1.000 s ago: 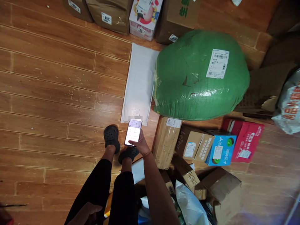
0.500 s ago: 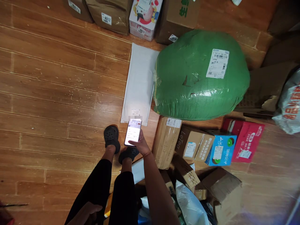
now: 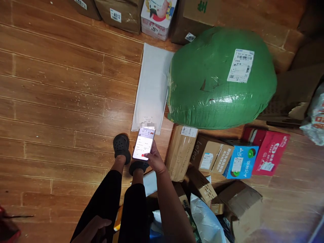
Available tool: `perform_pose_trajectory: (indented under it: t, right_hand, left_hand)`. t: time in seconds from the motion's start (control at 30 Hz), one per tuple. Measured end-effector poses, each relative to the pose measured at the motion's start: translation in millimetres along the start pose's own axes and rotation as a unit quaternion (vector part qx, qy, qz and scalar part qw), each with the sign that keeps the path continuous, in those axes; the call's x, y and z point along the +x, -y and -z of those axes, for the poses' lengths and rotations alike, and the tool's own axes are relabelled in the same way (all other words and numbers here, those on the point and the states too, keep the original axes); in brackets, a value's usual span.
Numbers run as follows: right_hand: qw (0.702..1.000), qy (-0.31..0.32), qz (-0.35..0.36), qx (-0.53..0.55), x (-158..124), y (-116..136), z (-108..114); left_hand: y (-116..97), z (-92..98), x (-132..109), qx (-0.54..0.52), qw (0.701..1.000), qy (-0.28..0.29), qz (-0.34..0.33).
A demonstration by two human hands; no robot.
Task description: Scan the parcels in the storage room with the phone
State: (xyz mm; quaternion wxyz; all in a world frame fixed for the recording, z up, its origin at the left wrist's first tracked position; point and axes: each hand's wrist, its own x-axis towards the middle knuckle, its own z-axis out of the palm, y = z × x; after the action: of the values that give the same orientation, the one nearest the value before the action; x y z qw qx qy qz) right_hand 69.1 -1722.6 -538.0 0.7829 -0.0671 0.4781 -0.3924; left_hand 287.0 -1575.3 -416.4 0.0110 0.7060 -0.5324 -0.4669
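My right hand (image 3: 155,160) is closed round a lit phone (image 3: 144,144), its thumb over the lower part of the screen. The phone is above the bottom end of a long white parcel (image 3: 153,81) that lies on the floor, and a printed label shows just past the phone's top edge. Low in the view, my left hand (image 3: 95,227) is over my left thigh; its fingers are partly bent and apart, and nothing shows in them. A large green wrapped bundle (image 3: 217,81) with a white label rests against the parcel's right side.
Numbered boxes (image 3: 117,15) line the top edge. To the right of my arm stand a tall carton (image 3: 181,155), a brown box (image 3: 211,156), a blue box (image 3: 241,162) and a red box (image 3: 272,152). More cartons and bags (image 3: 206,216) are piled below. Wooden floor (image 3: 58,101) spans the left.
The view has shifted slightly. My right thumb has moved on the phone's screen, where a red patch now shows near its tip. My left hand has barely moved.
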Motion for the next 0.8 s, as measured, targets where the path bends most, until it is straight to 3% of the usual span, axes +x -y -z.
perform_pose_trajectory:
  t: [0.2, 0.3, 0.47, 0.6, 0.8]
  right_hand:
    - [1.0, -0.013, 0.01, -0.021, -6.6, 0.4, -1.7]
    - [0.999, -0.027, 0.018, -0.041, -8.2, 1.6, -1.7]
    - [0.998, -0.03, 0.013, -0.054, -9.9, 2.2, -3.5]
    - [0.999, -0.026, -0.005, -0.044, -11.3, -11.4, -4.1]
    - [0.999, -0.01, -0.035, -0.016, -19.1, -37.8, -9.2]
  left_hand:
    - [12.1, -55.4, 107.5, -0.005, 1.0, -0.011, 0.014]
    - [20.3, -76.5, 143.1, -0.006, 1.0, -0.01, 0.026]
    - [36.1, -98.9, 162.9, -0.012, 0.998, -0.005, 0.055]
    - [43.8, -112.3, 169.1, -0.026, 0.997, -0.002, 0.075]
    - [47.4, -116.0, 172.1, -0.044, 0.994, -0.005, 0.096]
